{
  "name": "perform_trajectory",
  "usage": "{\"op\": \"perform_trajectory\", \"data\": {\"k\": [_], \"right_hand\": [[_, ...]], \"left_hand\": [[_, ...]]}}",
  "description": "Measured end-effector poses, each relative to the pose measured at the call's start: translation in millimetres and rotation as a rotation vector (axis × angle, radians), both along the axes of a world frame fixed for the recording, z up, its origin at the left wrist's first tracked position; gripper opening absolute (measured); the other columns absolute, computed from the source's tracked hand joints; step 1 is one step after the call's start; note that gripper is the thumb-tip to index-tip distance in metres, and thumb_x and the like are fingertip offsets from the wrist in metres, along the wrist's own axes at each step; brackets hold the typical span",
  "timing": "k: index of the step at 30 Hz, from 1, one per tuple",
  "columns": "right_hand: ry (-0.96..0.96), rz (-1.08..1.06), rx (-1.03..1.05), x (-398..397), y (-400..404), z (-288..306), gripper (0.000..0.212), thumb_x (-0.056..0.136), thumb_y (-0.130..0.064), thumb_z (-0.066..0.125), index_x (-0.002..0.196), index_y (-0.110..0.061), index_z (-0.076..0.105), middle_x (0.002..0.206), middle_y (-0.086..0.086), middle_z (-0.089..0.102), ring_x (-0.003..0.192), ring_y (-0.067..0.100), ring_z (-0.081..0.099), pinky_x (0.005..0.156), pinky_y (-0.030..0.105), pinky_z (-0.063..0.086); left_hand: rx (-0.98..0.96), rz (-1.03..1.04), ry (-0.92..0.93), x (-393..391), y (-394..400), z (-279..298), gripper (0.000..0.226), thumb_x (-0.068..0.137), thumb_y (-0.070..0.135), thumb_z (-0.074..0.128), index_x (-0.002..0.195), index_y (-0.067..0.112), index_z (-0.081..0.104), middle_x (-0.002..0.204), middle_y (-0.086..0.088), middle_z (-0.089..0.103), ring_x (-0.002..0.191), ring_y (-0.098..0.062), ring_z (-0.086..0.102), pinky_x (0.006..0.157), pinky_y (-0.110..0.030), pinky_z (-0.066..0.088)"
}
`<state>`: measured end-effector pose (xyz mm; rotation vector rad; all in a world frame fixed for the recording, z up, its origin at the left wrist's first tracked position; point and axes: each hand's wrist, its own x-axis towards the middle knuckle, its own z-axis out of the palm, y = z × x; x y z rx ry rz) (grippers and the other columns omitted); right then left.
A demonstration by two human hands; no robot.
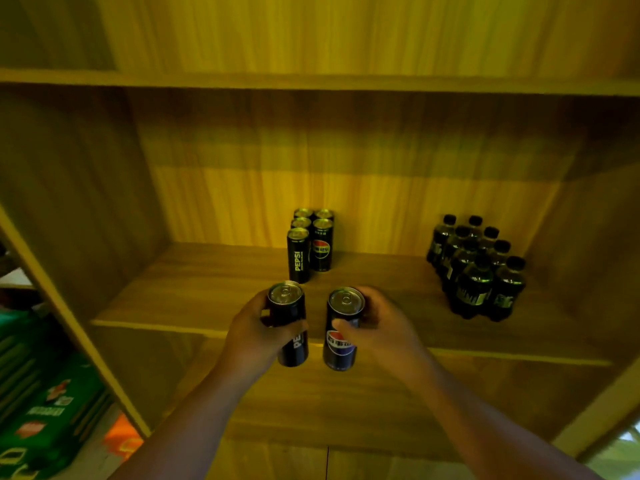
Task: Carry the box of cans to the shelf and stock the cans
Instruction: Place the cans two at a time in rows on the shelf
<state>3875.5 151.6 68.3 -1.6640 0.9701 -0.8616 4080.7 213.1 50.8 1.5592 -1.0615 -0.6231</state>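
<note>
Two bare forearms entered from the lower edge of the view; no sleeve covered either of them as far as the frame showed; the wrists carried no watch, band or bracelet; the left hand [256, 332] wore no glove and no ring that could be seen; the right hand [384, 329] was bare in the same way; the dim yellow light hid finer details.

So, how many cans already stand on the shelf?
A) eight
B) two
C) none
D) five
D: five cans stand grouped at the back of the shelf, while the left hand and right hand each hold one more.
</note>
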Motion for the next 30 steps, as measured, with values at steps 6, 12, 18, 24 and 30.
{"op": "perform_trajectory", "data": {"k": [6,12,18,24,30], "right_hand": [[-0.002,-0.154,-0.002,39,-35,7,0.046,0.074,-0.015,0.086,0.111,-0.028,0.063,0.107,-0.011,0.071,0.099,0.002,0.067,0.079,0.021,0.056],[-0.049,-0.237,0.034,72,-71,0,0.048,0.075,-0.013,0.085,0.116,-0.025,0.063,0.108,-0.010,0.071,0.097,0.000,0.066,0.077,0.017,0.053],[-0.050,-0.259,0.048,87,-119,-19,0.047,0.075,-0.013,0.085,0.116,-0.023,0.064,0.107,-0.007,0.072,0.101,0.007,0.069,0.081,0.022,0.057],[-0.033,-0.230,0.045,94,-162,-26,0.048,0.075,-0.016,0.085,0.116,-0.026,0.062,0.109,-0.010,0.070,0.101,0.001,0.065,0.084,0.023,0.055],[-0.055,-0.217,0.054,102,-184,-35,0.049,0.076,-0.016,0.084,0.120,-0.021,0.063,0.110,-0.007,0.071,0.100,0.002,0.066,0.082,0.021,0.055]], "left_hand": [[-0.004,-0.050,-0.076,42,-51,-1,0.064,0.067,0.019,0.088,0.121,0.032,0.058,0.122,0.003,0.054,0.106,-0.018,0.056,0.081,-0.031,0.045],[0.000,-0.111,-0.124,69,-95,-11,0.063,0.070,0.017,0.086,0.125,0.025,0.058,0.125,-0.001,0.050,0.110,-0.017,0.052,0.084,-0.023,0.042],[0.005,-0.096,-0.107,71,-132,-28,0.062,0.070,0.020,0.086,0.125,0.024,0.058,0.122,0.004,0.050,0.116,-0.022,0.055,0.089,-0.029,0.044],[-0.011,-0.037,-0.126,75,-159,-41,0.062,0.068,0.022,0.087,0.124,0.025,0.060,0.124,0.004,0.053,0.109,-0.015,0.056,0.088,-0.027,0.045],[-0.040,-0.002,-0.079,74,-176,-53,0.064,0.068,0.019,0.087,0.127,0.024,0.060,0.123,0.003,0.054,0.111,-0.017,0.057,0.090,-0.029,0.047]]}}
